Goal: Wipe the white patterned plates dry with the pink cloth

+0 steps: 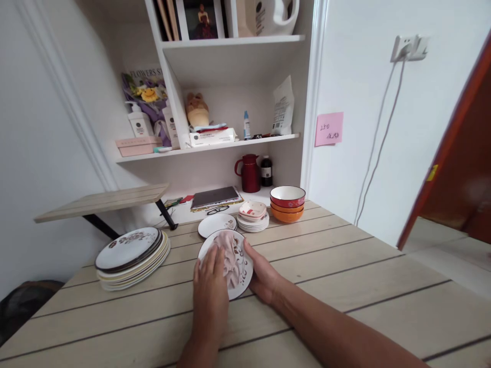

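Note:
A white plate [245,278] with a brown flower pattern and dark rim is tilted toward me above the wooden table. Its right edge is gripped by my right hand [263,273], thumb on the face and fingers behind. My left hand [210,278] presses a crumpled pale pink cloth [231,255] against the plate's face, fingers closed over it. Just behind lies another patterned plate [215,225] flat on the table. The cloth covers part of the held plate's pattern.
Stacked plates [132,255] stand at the left near a small wooden riser [107,199]. Behind are small plates [255,223] topped by square dishes [252,209], stacked bowls [287,204], glasses [218,209], a laptop [215,197], a red jug [250,174] and a dark bottle [266,171].

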Tool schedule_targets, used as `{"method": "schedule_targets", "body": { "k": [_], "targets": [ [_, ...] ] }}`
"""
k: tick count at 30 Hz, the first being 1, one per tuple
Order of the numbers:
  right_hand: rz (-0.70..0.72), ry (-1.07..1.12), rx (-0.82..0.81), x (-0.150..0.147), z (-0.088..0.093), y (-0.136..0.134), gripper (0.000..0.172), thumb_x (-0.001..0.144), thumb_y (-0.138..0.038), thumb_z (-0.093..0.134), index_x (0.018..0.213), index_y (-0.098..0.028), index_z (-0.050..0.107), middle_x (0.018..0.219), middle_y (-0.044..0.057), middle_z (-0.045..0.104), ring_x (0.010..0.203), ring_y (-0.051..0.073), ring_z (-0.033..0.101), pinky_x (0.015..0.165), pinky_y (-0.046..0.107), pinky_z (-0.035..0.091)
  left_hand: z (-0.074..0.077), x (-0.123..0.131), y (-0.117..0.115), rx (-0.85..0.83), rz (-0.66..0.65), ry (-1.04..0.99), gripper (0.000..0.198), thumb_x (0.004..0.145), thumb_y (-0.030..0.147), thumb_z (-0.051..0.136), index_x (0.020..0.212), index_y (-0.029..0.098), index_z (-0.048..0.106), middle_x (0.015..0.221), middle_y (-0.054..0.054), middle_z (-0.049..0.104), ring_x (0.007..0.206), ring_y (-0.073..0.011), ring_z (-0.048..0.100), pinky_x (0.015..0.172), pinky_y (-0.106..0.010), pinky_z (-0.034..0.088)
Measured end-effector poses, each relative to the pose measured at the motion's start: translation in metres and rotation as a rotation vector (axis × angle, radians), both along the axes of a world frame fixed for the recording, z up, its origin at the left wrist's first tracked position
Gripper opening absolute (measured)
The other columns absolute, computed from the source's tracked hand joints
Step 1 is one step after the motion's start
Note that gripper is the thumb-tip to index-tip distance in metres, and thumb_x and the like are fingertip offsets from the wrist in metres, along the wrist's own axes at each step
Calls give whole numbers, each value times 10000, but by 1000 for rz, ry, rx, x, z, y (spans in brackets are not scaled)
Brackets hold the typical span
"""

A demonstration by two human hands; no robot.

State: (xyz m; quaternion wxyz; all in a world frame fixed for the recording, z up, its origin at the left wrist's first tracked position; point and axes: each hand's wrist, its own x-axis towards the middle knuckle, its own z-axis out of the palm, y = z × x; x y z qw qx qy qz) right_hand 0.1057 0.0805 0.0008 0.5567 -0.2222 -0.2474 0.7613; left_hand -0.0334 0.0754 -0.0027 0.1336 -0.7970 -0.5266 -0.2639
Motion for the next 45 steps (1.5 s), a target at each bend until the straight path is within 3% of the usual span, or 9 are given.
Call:
{"method": "schedule_targets", "body": {
  "k": [4,8,12,18,26,32,37,40,45],
  "targets": [
    [6,7,10,0,2,-1,571,901,-585,450,1227,-139,592,1159,107,686,1071,214,637,1035,369,394,-2,4,-2,-14,-132,-2,605,811,27,410,1388,201,456,1481,-96,422,1363,-221,380,1131,-486,271],
    [43,47,-33,0,6,-3,582,879,-609,474,1150,-114,618,1057,116,717,1003,216,665,1002,355,428,-5,9,-5,-28,-280,57,540,888,309,491,1418,241,412,1504,-102,383,1388,-256,331,1124,-538,239],
    [74,78,-100,2,7,-5,601,864,-630,480,1113,-101,620,964,117,731,937,221,684,972,357,448,-8,10,-7,8,-322,90,662,807,479,601,1400,229,444,1518,-158,338,1388,-313,313,1110,-576,214],
    [118,85,-110,13,8,1,695,851,-691,415,1125,-84,615,1004,153,721,992,259,667,982,406,437,2,14,-15,39,-378,64,396,818,248,618,1204,336,619,1477,-60,431,1362,-275,365,1100,-559,258],
    [-182,75,-49,37,15,14,612,892,-594,438,1259,-118,555,1242,131,639,1111,240,617,1036,409,396,10,2,-6,59,-114,18,287,854,238,564,1087,360,681,1365,-11,564,1296,-285,458,1073,-612,262],
    [-89,-24,-19,26,12,7,589,862,-579,517,1233,-126,579,1215,137,655,1108,242,620,1029,410,403,7,-5,-2,99,69,-11,326,906,249,466,1163,340,645,1386,-20,543,1332,-271,420,1096,-612,212],
    [-12,-166,18,9,9,-3,540,858,-553,546,1190,-133,613,1142,123,694,1072,240,638,1023,405,404,3,-8,0,107,197,7,385,924,220,386,1240,178,601,1413,-119,500,1347,-278,401,1123,-588,188],
    [46,-267,30,0,8,-11,554,836,-581,565,1179,-150,625,1111,115,707,1036,246,651,981,412,432,-3,-9,3,107,178,0,430,922,271,401,1274,81,562,1442,-180,444,1359,-297,378,1112,-541,266],
    [80,-333,28,-8,6,-18,574,817,-627,561,1158,-171,636,1093,106,712,994,245,659,910,400,465,-12,-7,6,78,-30,-55,587,925,399,392,1385,36,422,1508,-196,330,1417,-309,256,1121,-521,278]
  ]
}}
